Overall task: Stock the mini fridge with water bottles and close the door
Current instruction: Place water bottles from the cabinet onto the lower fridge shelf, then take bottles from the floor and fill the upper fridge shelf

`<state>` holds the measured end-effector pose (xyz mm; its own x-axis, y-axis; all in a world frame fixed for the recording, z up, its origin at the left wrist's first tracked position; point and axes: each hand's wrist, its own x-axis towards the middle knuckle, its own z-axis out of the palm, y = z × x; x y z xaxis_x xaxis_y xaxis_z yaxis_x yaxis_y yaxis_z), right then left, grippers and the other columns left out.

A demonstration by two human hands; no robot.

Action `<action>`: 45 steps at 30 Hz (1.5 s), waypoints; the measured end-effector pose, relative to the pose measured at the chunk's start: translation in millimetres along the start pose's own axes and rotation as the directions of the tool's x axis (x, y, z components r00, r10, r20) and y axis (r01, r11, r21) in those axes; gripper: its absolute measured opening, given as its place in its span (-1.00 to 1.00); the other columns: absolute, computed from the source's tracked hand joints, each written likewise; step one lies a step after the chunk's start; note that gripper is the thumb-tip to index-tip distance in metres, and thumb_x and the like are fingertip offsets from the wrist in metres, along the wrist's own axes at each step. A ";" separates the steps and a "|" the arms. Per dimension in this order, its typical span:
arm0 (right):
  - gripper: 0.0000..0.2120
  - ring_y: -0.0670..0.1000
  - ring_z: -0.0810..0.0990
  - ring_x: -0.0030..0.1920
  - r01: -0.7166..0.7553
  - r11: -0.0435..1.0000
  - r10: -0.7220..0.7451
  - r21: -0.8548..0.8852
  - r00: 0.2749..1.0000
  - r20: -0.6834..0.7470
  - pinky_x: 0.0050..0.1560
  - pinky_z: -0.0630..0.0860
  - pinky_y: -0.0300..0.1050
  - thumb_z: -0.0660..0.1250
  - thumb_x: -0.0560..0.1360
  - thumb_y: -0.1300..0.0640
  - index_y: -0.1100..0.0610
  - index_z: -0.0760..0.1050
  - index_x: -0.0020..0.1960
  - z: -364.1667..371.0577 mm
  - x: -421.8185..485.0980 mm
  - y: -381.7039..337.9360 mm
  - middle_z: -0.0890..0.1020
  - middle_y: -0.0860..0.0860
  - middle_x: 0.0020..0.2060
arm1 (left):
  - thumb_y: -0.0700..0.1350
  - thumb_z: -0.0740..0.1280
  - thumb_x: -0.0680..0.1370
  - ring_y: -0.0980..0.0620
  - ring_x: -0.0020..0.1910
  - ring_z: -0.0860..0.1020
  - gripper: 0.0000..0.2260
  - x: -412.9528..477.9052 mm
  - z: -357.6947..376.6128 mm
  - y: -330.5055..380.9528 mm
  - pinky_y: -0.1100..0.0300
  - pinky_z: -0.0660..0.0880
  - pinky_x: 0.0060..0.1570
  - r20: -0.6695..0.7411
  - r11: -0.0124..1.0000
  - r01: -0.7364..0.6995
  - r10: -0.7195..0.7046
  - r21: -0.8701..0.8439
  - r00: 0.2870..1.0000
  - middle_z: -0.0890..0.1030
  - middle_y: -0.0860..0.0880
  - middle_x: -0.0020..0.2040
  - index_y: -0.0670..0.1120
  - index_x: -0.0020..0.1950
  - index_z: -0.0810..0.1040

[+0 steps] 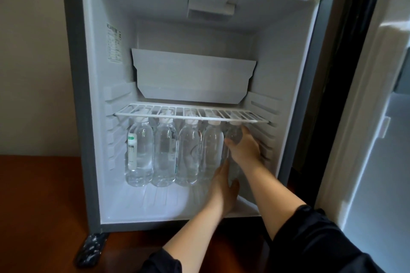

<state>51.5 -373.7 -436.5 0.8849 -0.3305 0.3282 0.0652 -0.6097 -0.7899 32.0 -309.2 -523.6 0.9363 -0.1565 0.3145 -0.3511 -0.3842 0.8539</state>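
Beige wall behind. Both hands, right hand and left hand, clasp a clear plastic water bottle at the right edge of the white mini fridge floor, beside four standing bottles; white door open, closing remains.

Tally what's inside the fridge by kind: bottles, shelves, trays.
Water bottles: 5, four standing free and one held by the right hand and left hand
Wire shelf: 1
White tray: 1
Total: 7
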 end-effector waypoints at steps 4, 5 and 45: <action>-0.40 0.22 0.47 0.27 -0.071 0.997 0.071 -0.040 0.997 -0.006 0.20 0.47 0.05 0.28 0.54 0.05 0.15 0.13 0.49 0.5 -7.7 8.1 0.47 0.20 0.29 | -0.30 0.19 0.55 -0.06 0.37 0.38 -0.48 -9.1 -7.5 3.4 0.29 0.31 0.22 -0.012 0.997 0.034 -0.035 -0.073 0.999 0.36 -0.12 0.41 -0.09 0.49 0.16; -0.42 0.22 0.48 0.27 -0.076 0.995 0.075 -0.064 0.997 -0.018 0.21 0.47 0.06 0.28 0.54 0.05 0.18 0.16 0.48 0.5 -11.5 9.9 0.48 0.21 0.28 | -0.31 0.18 0.56 -0.07 0.36 0.39 -0.51 -14.0 -11.2 5.6 0.31 0.31 0.19 -0.007 0.995 0.054 -0.055 -0.079 0.998 0.39 -0.14 0.39 -0.11 0.48 0.21; -0.96 0.00 0.61 -0.30 0.343 0.920 -0.303 0.191 0.311 0.901 -0.36 0.57 -0.21 0.23 0.56 0.21 0.15 0.45 -0.05 106.3 -392.9 -127.6 0.56 0.09 -0.15 | -0.01 0.21 0.59 0.06 0.12 0.50 -0.72 -462.5 -311.5 -20.0 0.24 0.43 0.03 -0.341 0.619 0.548 -0.430 0.563 0.836 0.53 0.03 0.17 -0.06 0.27 0.46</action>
<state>-255.5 -89.5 -519.7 0.6706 0.7312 -0.1253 0.4516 -0.5364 -0.7129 -390.1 54.3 -556.9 0.9381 0.3443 0.0370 0.2882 -0.8355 0.4678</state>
